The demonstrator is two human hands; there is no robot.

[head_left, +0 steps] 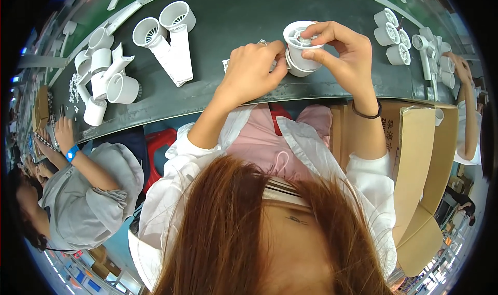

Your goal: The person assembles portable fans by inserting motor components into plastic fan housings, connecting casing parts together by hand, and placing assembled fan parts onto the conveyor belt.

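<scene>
My right hand (346, 51) grips a white plastic round part (296, 47) with spokes inside its rim, thumb on its side and fingers over its top. This part sits upright at the ring of a white plastic housing (300, 71) that lies on the dark green bench. My left hand (252, 69) is closed over the housing's handle (226, 64), most of which it hides. How deep the round part sits in the ring cannot be seen. Left of my hands lie two white housings (179, 56), their cup-shaped rings pointing away and handles toward me.
More white housings (123, 87) are heaped at the left, beside small white pieces (74, 90). At the right stand several round spoked parts (398, 54) and further housings (433, 48). Co-workers' hands (65, 134) show at both sides. An open cardboard box (415, 160) stands by my right arm.
</scene>
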